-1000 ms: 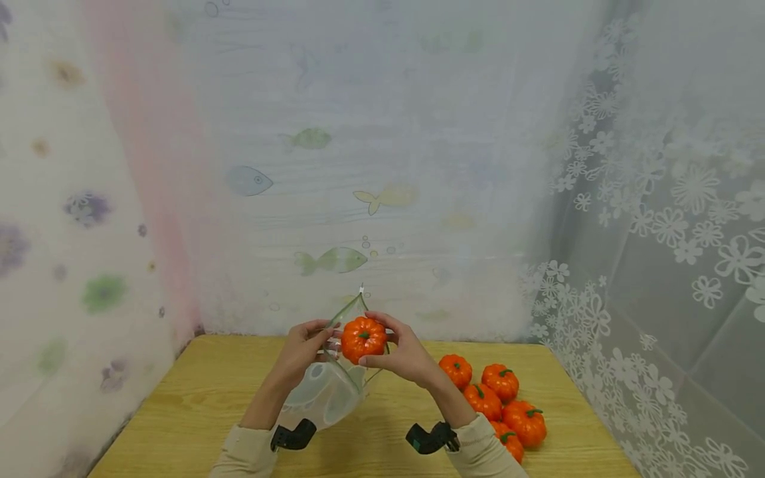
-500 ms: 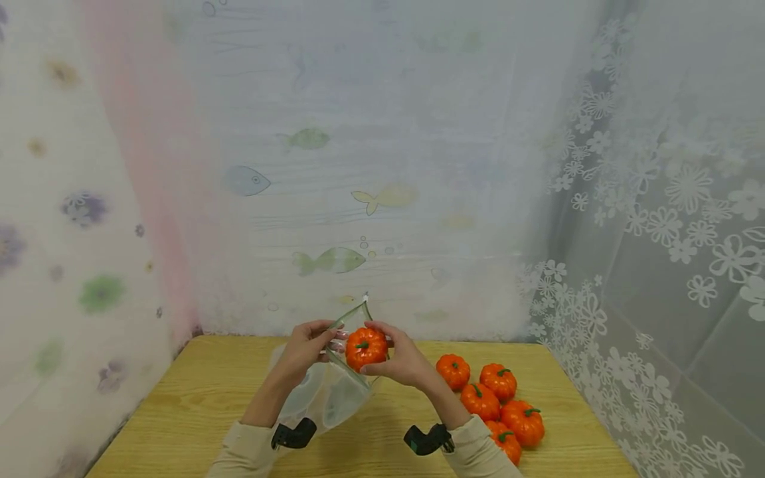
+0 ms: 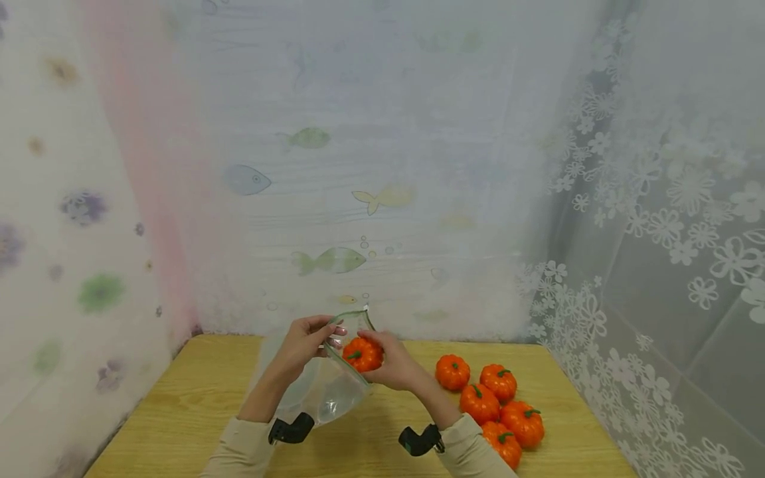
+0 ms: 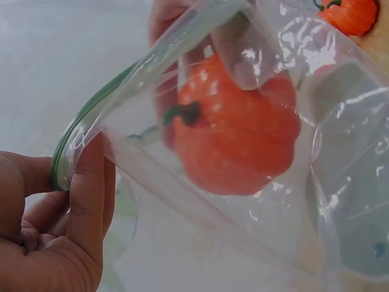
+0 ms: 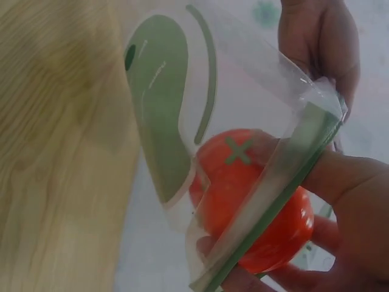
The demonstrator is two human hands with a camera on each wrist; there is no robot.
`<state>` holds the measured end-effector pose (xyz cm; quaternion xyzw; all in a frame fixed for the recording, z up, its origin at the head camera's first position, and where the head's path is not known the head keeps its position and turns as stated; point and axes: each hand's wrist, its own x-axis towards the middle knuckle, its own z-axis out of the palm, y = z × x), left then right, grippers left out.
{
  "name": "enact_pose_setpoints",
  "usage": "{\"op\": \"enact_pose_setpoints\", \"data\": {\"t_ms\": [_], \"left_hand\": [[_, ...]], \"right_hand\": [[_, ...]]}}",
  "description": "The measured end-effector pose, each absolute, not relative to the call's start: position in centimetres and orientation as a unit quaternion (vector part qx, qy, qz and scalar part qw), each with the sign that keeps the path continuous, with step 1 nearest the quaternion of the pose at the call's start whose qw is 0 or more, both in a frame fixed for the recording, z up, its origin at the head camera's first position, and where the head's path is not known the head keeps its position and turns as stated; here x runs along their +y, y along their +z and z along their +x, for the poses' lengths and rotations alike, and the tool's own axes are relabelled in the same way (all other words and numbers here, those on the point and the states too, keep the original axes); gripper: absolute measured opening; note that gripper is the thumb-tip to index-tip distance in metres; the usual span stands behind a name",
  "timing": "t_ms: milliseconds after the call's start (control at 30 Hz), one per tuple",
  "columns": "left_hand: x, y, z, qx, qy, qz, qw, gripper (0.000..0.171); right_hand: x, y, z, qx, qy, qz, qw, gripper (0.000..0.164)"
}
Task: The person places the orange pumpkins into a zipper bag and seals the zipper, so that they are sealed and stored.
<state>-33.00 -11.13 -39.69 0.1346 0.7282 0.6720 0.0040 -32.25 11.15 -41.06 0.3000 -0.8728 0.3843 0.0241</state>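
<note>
My left hand point(image 3: 305, 344) pinches the green-edged mouth of a clear zip bag point(image 4: 358, 152), holding it apart above the table. In the left wrist view the thumb and fingers point(image 4: 88, 201) grip the green zip strip. My right hand point(image 3: 391, 362) grips a small orange pumpkin point(image 3: 363, 355) with a green stem, partly inside the bag's mouth. Through the clear film in the left wrist view the pumpkin point(image 4: 237, 134) shows with right-hand fingers around it. In the right wrist view the zip edge point(image 5: 273, 201) crosses the pumpkin and my right fingers.
Several more orange pumpkins point(image 3: 480, 403) lie clustered on the wooden table point(image 3: 179, 392), to the right of my right forearm. A patterned curtain point(image 3: 382, 133) hangs behind the table. Black wrist cameras point(image 3: 420, 440) sit at both cuffs.
My right hand has moved the pumpkin down and deeper into the bag's mouth. The bag's top corner has dropped slightly. My left hand keeps its pinch on the edge.
</note>
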Motion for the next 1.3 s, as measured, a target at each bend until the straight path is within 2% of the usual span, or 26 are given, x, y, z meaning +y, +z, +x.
{"op": "enact_pose_setpoints", "data": {"t_ms": [233,567,900,1133,1300], "left_hand": [[-11.5,-39.8,-32.7,0.726,0.671,0.151,0.014,0.03],[-10.5,-40.4,-32.8,0.723,0.674,0.148,0.014,0.03],[-10.8,-40.4,-32.6,0.727,0.671,0.143,0.014,0.03],[-11.2,-40.2,-32.6,0.716,0.685,0.135,0.011,0.03],[-11.4,-40.0,-32.5,0.708,0.694,0.131,0.003,0.032]], "right_hand": [[11.3,-41.2,-32.1,-0.888,0.372,0.269,0.03,0.077],[10.8,-41.1,-31.7,-0.89,0.358,0.276,0.05,0.075],[11.5,-41.5,-31.6,-0.859,0.451,0.243,-0.003,0.076],[11.9,-41.2,-31.3,-0.827,0.503,0.251,0.005,0.065],[12.3,-41.5,-31.4,-0.758,0.601,0.242,0.068,0.048]]}}
